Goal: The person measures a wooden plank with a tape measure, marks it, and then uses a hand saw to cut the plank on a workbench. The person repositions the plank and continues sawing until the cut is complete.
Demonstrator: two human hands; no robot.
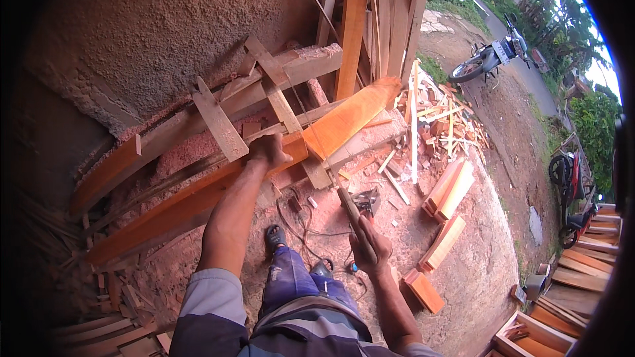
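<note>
A long orange-brown wooden plank (178, 205) lies slantwise on a rough timber support, running from lower left towards the middle. My left hand (268, 151) is closed over its upper end, fingers bent round the edge. Just beyond it a broad orange board (354, 118) rests at an angle on the same support. In my right hand (370, 248) is the wooden handle (350, 210) of what looks like a saw. A thin blade-like line reaches from that handle across the wood near my left hand. Where its teeth meet the wood is too fine to make out.
Short crosspieces (220, 119) lie over the support beams (311, 65). A power tool (366, 202) with a cord sits on the dusty ground ahead of my feet. Cut blocks (448, 192) and a scrap pile (456, 122) lie right. Boards lean on the wall; a motorcycle (493, 56) stands outside.
</note>
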